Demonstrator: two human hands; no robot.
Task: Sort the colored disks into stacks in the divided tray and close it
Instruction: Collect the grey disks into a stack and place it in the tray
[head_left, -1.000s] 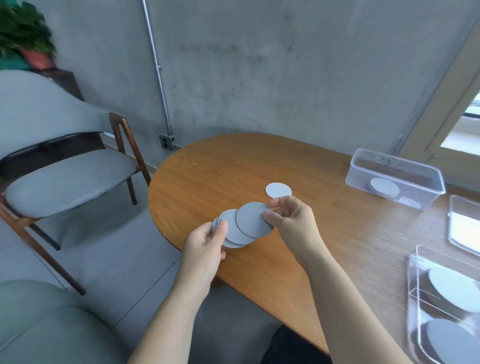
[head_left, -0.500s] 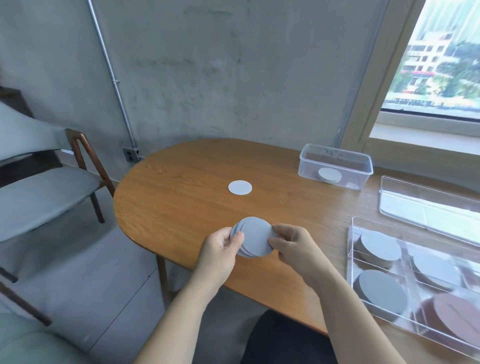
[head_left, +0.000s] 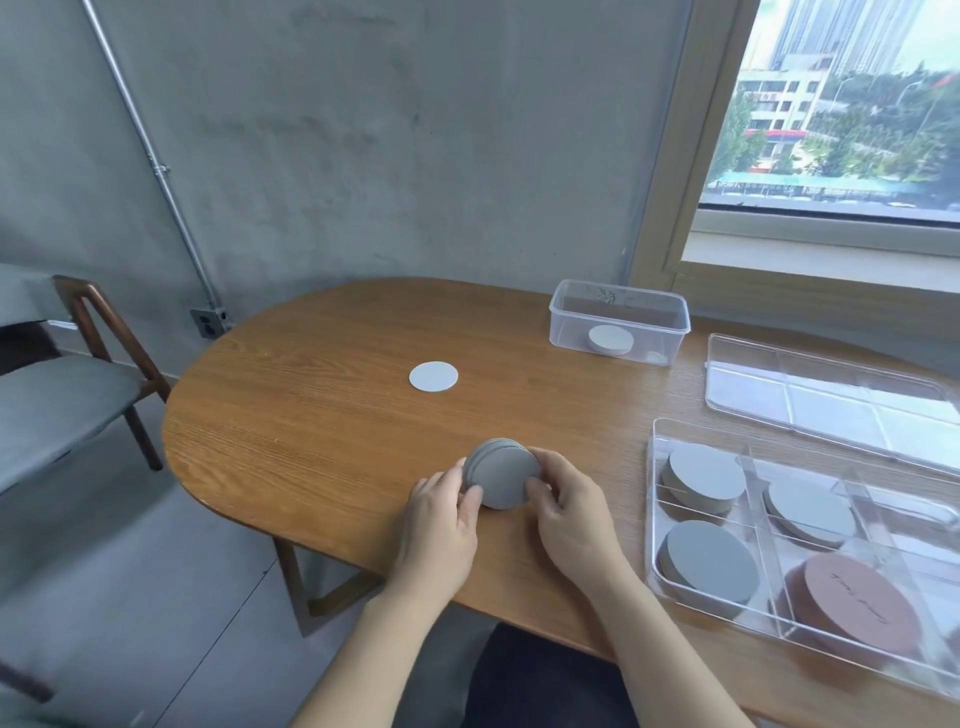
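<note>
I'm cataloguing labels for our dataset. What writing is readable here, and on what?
No text is readable.
Dark scrawl on the clear box: too blurred.
Faint handwriting on the brown disk: too small.
Red sign outside the window: blurred.

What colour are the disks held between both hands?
The round flat disks are plain grey; the head view shows them best.

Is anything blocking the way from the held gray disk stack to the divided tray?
Nothing visible. The left hand and right hand hold the gray disk stack; only bare table separates it from the open divided tray, whose lid lies behind it.
</note>
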